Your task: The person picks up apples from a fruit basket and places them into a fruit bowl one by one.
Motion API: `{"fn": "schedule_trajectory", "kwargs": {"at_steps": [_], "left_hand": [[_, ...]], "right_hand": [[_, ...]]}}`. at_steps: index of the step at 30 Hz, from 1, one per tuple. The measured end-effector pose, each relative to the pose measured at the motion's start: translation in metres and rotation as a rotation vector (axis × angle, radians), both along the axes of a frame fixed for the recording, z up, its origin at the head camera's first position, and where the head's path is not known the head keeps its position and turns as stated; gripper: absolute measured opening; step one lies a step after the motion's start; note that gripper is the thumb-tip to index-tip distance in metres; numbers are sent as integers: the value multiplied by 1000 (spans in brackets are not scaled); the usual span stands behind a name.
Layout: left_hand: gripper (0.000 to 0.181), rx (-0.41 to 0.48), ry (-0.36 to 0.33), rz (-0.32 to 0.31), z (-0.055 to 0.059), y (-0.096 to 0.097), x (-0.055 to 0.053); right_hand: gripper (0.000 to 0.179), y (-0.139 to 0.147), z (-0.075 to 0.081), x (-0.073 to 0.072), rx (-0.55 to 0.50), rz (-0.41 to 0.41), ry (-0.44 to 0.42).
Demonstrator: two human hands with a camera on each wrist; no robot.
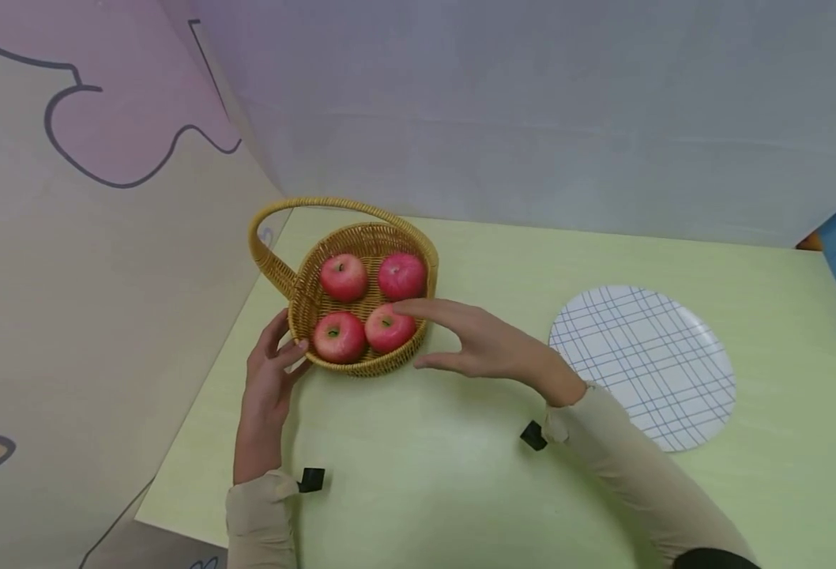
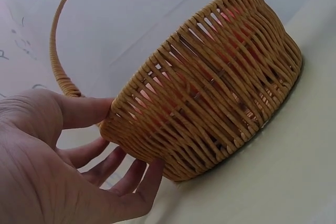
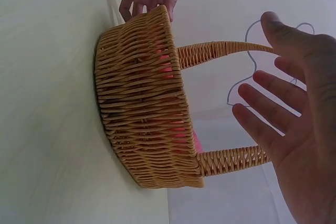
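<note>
A wicker basket (image 1: 371,365) with a tall arched handle (image 1: 333,204) stands at the back left of the table and holds several red apples. My left hand (image 1: 269,383) grips its left side; in the left wrist view the thumb lies at the rim and the fingers (image 2: 149,184) curl against the woven wall. Over the basket's right edge hangs my right hand (image 1: 489,341), thumb and fingers spread apart with nothing between them. Its fingertips overlap the front right apple (image 1: 388,330) in the head view. Beside that one lies the front left apple (image 1: 338,338).
On the right of the pale green table (image 1: 418,490) lies a white round plate (image 1: 645,359) with blue crossing lines, partly behind my right forearm. A grey-lilac wall (image 1: 532,118) closes off the back, and a wall with painted outlines (image 1: 105,261) stands at the left.
</note>
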State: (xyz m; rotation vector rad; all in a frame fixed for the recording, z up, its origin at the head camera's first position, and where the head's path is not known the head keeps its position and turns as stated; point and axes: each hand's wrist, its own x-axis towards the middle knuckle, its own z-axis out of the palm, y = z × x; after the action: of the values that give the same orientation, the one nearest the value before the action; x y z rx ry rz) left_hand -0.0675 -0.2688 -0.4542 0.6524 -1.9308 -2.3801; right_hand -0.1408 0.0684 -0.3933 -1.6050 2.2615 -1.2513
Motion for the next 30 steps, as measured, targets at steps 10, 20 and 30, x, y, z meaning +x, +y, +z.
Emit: {"fn": "schedule_trajectory", "kwargs": {"at_steps": [10, 20, 30], "left_hand": [[68, 59, -10, 1, 1, 1, -2], [67, 74, -21, 2, 1, -1, 1], [67, 53, -28, 3, 2, -1, 0]], "right_hand": [[69, -27, 5, -8, 88, -41, -35], [76, -59, 6, -16, 211, -30, -90], [75, -81, 7, -27, 276, -7, -7]]}}
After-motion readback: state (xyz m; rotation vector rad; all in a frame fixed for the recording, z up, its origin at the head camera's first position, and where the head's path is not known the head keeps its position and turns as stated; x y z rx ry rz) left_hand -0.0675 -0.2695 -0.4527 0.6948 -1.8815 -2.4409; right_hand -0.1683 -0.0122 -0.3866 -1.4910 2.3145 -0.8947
